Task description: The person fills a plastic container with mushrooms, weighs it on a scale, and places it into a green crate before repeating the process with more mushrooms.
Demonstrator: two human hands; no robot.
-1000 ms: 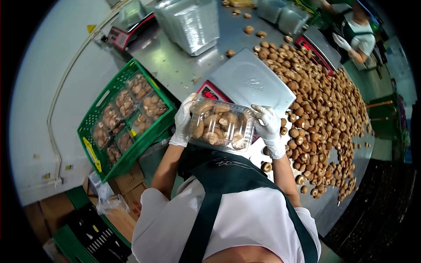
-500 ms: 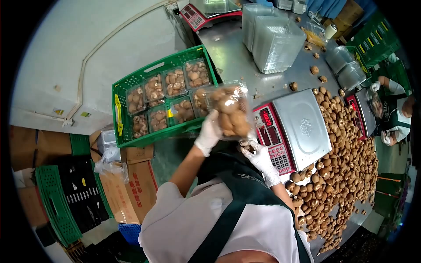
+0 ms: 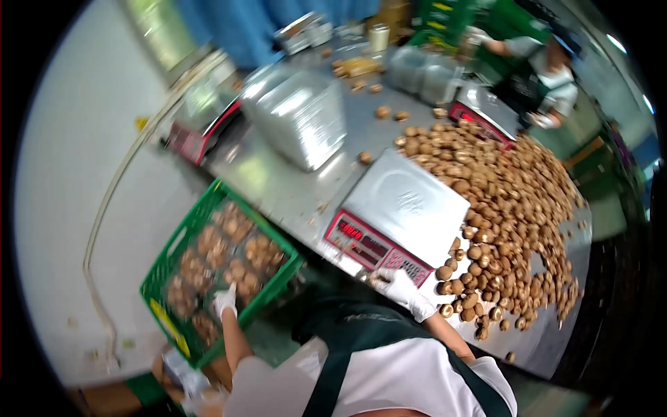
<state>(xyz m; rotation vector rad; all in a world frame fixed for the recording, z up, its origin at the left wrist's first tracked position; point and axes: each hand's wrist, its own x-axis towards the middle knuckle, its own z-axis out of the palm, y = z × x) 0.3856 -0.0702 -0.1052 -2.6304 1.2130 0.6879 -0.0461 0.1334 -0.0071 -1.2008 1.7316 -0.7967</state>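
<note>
My gloved left hand (image 3: 226, 300) is down in the green crate (image 3: 283, 276), its fingers blurred but closed at the near edge of a clear pack of brown mushrooms (image 3: 243, 276). Rows of similar packs fill the crate around it. My gloved right hand (image 3: 403, 290) is at the table's edge, just below the keypad of a red-framed scale (image 3: 410, 198). Its fingers are closed on a small mushroom (image 3: 376, 279), which they partly cover. Nothing lies on the scale's metal plate.
A large heap of loose mushrooms (image 3: 500, 201) spreads over the table right of the scale. Nested clear plastic trays (image 3: 295, 118) stand at the back left, near another scale (image 3: 201, 132). Across the table a co-worker (image 3: 538, 83) stands beside a further scale (image 3: 484, 115).
My left hand has carried the mushroom pack from in front of my body down into the crate. My view has turned and shifted. My right hand stays near the scale with its mushroom.
</note>
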